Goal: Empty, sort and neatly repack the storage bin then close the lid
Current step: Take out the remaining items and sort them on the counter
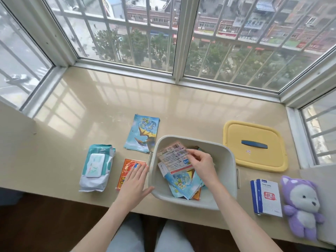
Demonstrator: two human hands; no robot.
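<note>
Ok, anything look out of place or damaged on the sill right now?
Nothing spilled or damaged. Only the packets left in the bin lie jumbled at crossing angles; the right hand pinches one.

1. The left forearm point(103, 224) and right forearm point(238, 219) are bare up to the frame's lower edge.
2. The left hand point(135, 180) and right hand point(201, 164) are bare as well.
3. Light blue-grey trousers point(172, 237) cover both thighs, the cloth smooth and plain.
</note>
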